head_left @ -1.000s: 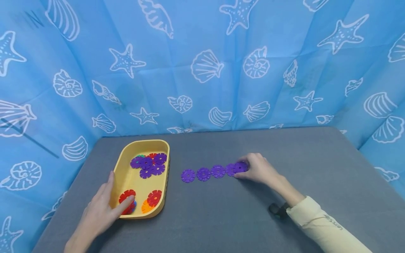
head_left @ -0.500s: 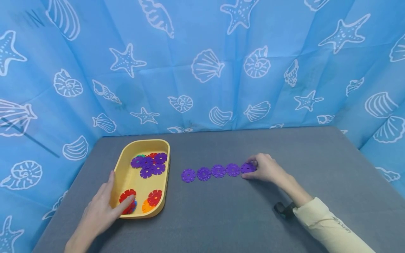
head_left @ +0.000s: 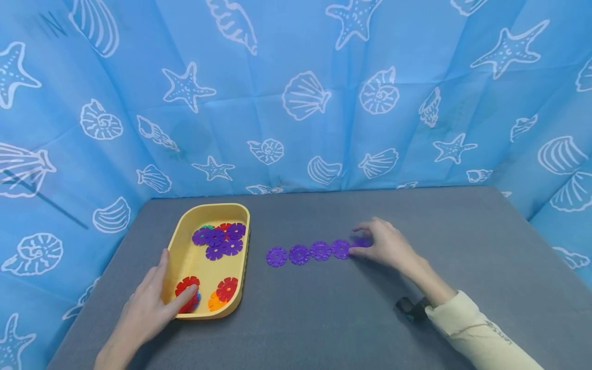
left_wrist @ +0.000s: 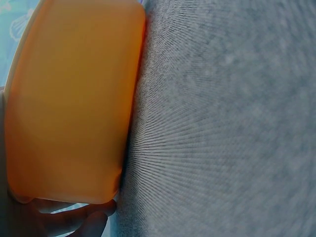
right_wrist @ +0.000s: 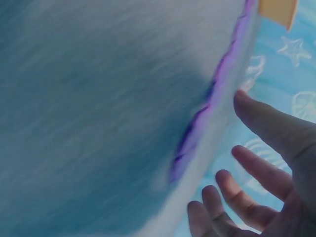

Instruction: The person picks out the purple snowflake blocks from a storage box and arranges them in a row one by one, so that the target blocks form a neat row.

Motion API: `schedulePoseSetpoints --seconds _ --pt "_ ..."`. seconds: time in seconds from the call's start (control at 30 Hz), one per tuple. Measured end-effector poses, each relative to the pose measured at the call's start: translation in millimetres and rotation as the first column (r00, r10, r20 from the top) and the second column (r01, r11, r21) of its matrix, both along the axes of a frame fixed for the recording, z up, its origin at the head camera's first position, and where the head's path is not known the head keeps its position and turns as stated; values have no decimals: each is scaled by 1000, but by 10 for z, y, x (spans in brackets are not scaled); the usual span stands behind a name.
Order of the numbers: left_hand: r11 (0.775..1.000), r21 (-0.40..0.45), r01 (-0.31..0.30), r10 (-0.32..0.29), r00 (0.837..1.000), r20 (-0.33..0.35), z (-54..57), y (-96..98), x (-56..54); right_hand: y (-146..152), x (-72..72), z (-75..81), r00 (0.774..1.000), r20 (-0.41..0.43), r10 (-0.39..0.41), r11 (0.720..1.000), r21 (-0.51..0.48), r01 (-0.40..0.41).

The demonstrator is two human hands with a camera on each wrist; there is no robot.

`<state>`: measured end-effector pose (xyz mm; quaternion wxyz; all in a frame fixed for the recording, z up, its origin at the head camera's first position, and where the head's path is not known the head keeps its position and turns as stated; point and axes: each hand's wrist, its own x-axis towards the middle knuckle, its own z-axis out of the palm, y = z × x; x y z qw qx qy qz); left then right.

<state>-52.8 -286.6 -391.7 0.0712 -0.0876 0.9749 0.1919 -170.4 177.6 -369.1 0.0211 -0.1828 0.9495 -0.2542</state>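
A row of several purple snowflake discs point(head_left: 299, 254) lies flat on the grey table, running from beside the tray to my right hand point(head_left: 386, 246). That hand hovers over the rightmost purple disc point(head_left: 363, 241), which it partly covers in the head view. In the right wrist view its thumb and fingers are spread apart with nothing between them. My left hand point(head_left: 145, 303) grips the yellow tray point(head_left: 202, 275) at its near left corner, thumb over the rim and fingers along the outer wall. The left wrist view shows its fingertips point(left_wrist: 98, 217) at the tray's edge.
Inside the tray, purple discs point(head_left: 233, 247) lie over red and green ones at the far end. Red discs point(head_left: 187, 288) and an orange disc point(head_left: 215, 302) sit at the near end. A blue shell-print curtain point(head_left: 300, 128) hangs behind the table.
My right hand slid the fifth purple disc rightward off the fourth to the end of the row, then let it go and loosened its fingers. The left hand and tray stayed put.
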Motion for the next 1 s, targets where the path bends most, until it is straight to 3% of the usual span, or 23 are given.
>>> schedulePoseSetpoints --seconds 0.2,0.57,0.8,1.0 --pt "1000 -1 -5 5 1000 2 -6 -9 -1 -358 56 150 995 -78 60 996 -57 -65" --pt "1000 3 -8 8 1000 9 -9 -2 9 -1190 111 365 981 -55 188 976 -102 -193" --pt "1000 4 -7 7 1000 2 -9 -2 12 -1746 178 409 960 -8 280 945 -172 -277" --pt "1000 6 8 -8 1000 -19 -21 -17 18 -2265 265 391 936 -31 350 922 -168 -350"
